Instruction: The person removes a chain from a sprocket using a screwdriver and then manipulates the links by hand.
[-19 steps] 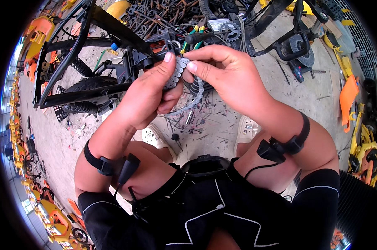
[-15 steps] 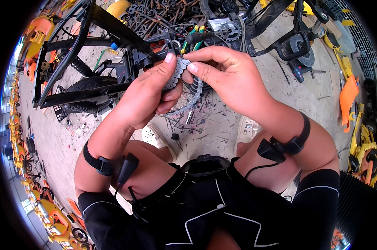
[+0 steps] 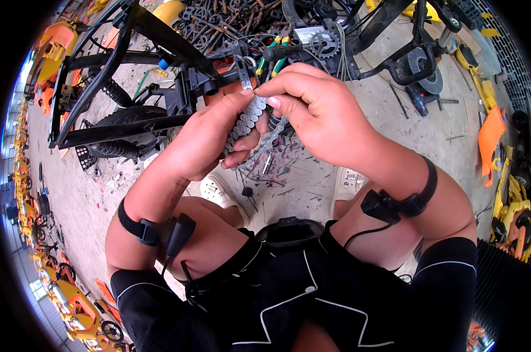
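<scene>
A grey roller chain (image 3: 249, 121) lies gathered in side-by-side strands across my left hand (image 3: 209, 132). That hand is closed, its thumb along the top of the chain and its fingers curled beneath. My right hand (image 3: 327, 111) pinches the chain's upper end between thumb and forefinger, close to my left thumb tip. Part of the chain hangs behind the right fingers and is blurred. Just beyond the thumb tip is a metal bracket-like part (image 3: 242, 73); I cannot tell whether it touches the chain.
Green-and-yellow-handled pliers (image 3: 280, 56) lie beyond my hands, before a heap of rusty cranks and sprockets (image 3: 218, 29). A black frame (image 3: 124, 130) with a tyre stands at left. At right are another frame (image 3: 388, 70) and a power drill (image 3: 418, 102). Small debris litters the floor.
My left thumb has shifted down slightly, showing more of the gathered chain strands. The loop of chain hanging below has swung closer to my right hand. Both hands keep their hold.
</scene>
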`<state>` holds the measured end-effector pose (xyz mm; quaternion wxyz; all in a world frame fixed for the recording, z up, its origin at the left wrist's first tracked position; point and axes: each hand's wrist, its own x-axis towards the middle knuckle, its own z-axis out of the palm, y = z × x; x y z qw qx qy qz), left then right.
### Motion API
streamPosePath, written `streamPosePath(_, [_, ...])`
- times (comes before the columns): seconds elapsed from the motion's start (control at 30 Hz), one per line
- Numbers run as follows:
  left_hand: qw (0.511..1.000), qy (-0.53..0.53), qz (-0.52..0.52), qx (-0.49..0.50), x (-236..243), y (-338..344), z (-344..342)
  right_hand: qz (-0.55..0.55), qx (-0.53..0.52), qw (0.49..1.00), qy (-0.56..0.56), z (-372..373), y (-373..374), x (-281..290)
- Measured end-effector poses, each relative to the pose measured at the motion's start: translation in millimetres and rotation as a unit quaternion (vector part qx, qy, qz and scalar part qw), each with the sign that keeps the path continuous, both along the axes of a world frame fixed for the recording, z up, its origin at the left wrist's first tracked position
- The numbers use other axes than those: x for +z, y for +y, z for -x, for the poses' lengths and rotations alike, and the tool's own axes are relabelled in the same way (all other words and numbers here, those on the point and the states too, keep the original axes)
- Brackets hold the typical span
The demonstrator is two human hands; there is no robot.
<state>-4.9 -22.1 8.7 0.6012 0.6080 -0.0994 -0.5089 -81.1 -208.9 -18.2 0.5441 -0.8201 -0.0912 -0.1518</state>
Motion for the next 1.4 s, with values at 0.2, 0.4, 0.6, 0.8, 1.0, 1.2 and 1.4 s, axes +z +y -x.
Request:
streamPosePath(0.2, [0.995,0.098,0.025,-0.004,-1.0,3.9,-2.6,0.013,0.021,1.0,0.016,0.4,-2.8,4.8])
streamPosePath(0.4, [0.998,0.053,0.013,0.023,5.2,-3.1,3.0,0.019,0.031,0.999,0.014,-0.4,-4.1,5.8])
streamPosePath(0.6, [0.998,0.068,0.011,-0.006,-6.2,3.7,-5.0,0.002,0.035,0.996,0.077,0.5,-1.6,11.7])
streamPosePath(0.8, [0.999,0.039,0.021,0.01,-1.2,0.4,-2.0,-0.04,0.043,0.994,0.095,-0.2,-3.1,16.0])
streamPosePath(1.0, [0.998,0.061,0.009,-0.005,-1.5,-2.7,-0.6,-0.072,0.028,0.992,0.098,-0.9,-5.9,15.0])
streamPosePath(1.2, [0.999,0.046,0.002,-0.018,-1.3,-3.6,-1.2,-0.145,0.053,0.978,0.137,-2.4,-5.5,11.2])
streamPosePath(1.4, [0.998,0.052,-0.019,0.03,-1.0,-5.0,-1.2,-0.126,0.023,0.987,0.095,1.2,-5.7,9.4])
